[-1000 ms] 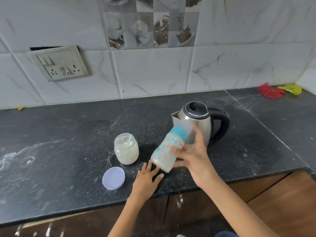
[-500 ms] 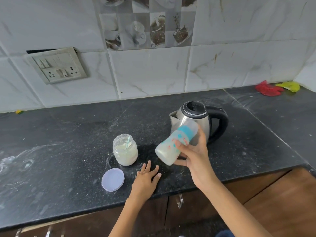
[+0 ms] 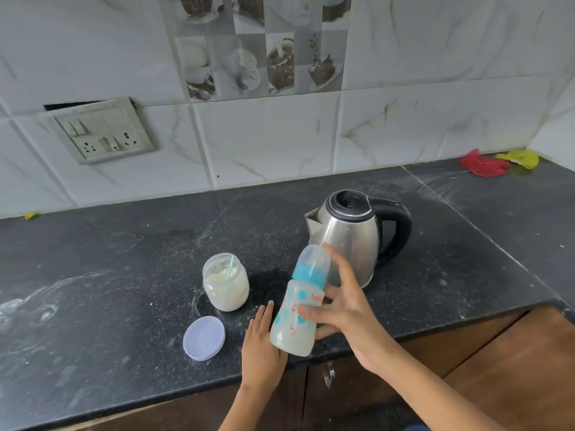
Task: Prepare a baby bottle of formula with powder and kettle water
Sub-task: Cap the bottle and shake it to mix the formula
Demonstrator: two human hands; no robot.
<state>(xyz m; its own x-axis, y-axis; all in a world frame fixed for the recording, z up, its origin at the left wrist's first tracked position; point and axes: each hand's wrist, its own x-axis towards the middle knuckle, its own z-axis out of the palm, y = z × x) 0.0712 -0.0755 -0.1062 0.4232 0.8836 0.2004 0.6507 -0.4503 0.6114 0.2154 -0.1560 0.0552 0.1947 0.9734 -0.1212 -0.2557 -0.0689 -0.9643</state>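
My right hand [image 3: 345, 315] grips the baby bottle [image 3: 295, 318], a translucent bottle with a teal collar, a clear cap and milky liquid inside, held nearly upright above the counter's front edge. My left hand [image 3: 259, 346] lies flat on the black counter [image 3: 124, 275] just left of the bottle, fingers apart and holding nothing. An open glass jar of white powder [image 3: 226, 286] with a thin scoop handle in it stands left of the bottle. Its pale lid [image 3: 204, 338] lies in front of it. The steel kettle [image 3: 351, 234] with a black handle stands behind my right hand.
A switch and socket plate [image 3: 99, 132] is on the tiled wall at the left. Red and yellow cloths [image 3: 494, 161] lie in the far right corner. Powder smears mark the counter at the left. Brown cabinet doors [image 3: 497, 368] sit below the counter edge.
The bottle was tilted sharply with its cap toward the kettle; now it stands nearly upright and lower, closer to the front edge. My left hand has stayed flat on the counter.
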